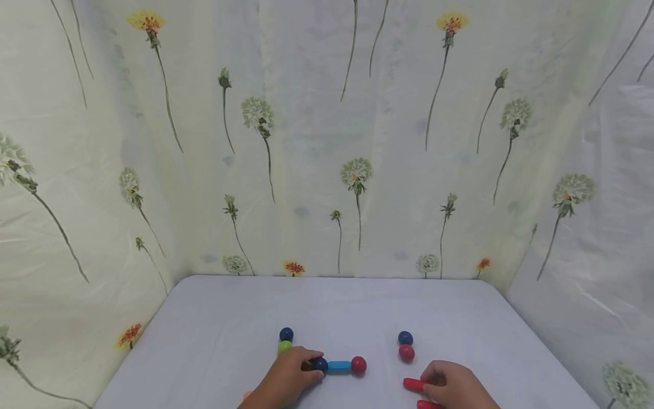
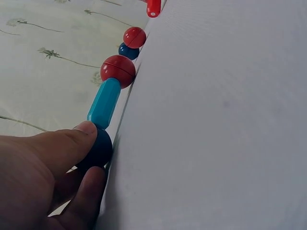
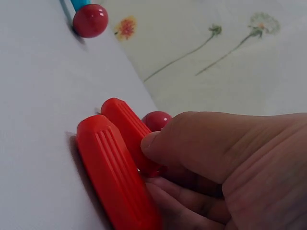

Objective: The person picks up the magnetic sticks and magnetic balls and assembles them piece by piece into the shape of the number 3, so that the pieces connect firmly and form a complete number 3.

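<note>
My left hand (image 1: 290,374) pinches a dark blue ball (image 2: 99,149) between thumb and fingers. A light blue ribbed rod (image 1: 339,367) joins that ball to a red ball (image 1: 359,365), the piece lying across the white table. On the right, my right hand (image 1: 453,382) grips a red rod (image 3: 127,132) by its near end, thumb on top. A second red rod (image 3: 115,172) lies beside it, closer to the right wrist camera, and shows partly under the hand in the head view.
Behind the left hand a navy ball (image 1: 286,334) touches a lime green ball (image 1: 285,346). Another blue ball (image 1: 405,338) and red ball (image 1: 406,353) sit together beyond the right hand. A flowered curtain (image 1: 306,170) borders the white table (image 1: 347,307).
</note>
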A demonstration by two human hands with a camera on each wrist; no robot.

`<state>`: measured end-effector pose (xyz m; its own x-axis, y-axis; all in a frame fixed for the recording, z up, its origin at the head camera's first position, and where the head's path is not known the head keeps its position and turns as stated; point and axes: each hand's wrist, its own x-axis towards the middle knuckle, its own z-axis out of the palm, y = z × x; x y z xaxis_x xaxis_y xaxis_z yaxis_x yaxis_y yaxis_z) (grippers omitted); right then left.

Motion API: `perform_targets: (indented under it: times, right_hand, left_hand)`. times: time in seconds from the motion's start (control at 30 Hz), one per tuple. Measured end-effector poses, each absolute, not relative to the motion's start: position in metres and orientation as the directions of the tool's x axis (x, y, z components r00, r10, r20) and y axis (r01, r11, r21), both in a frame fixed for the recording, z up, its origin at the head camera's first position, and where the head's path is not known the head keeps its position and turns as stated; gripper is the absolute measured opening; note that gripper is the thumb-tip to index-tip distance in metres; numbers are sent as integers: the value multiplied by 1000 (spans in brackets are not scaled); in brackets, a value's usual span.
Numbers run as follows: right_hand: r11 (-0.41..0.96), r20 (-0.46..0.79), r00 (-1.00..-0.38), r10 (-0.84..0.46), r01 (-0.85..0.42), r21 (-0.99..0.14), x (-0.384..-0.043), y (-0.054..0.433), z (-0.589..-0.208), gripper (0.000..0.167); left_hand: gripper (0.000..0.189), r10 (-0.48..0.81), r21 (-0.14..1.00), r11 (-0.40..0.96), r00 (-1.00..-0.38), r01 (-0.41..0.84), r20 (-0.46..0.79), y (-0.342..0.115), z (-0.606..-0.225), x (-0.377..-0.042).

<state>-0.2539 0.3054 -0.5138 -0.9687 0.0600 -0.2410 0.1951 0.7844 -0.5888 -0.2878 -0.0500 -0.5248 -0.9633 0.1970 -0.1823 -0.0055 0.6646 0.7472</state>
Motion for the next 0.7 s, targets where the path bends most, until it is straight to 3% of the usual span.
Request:
perform_targets:
  times: [0.5,0.7]
  right_hand:
    - [794,-226,-973,47,174,-583,-251,281,-503,19]
    - [743,-193,-973,125,221,-632,-251,262,-502,24]
  left_hand:
    - [40,207,729,684,-964,23,-164,-50,-524,-290]
    - [39,225,738,674,-961,32,-163,-52,-523,-289]
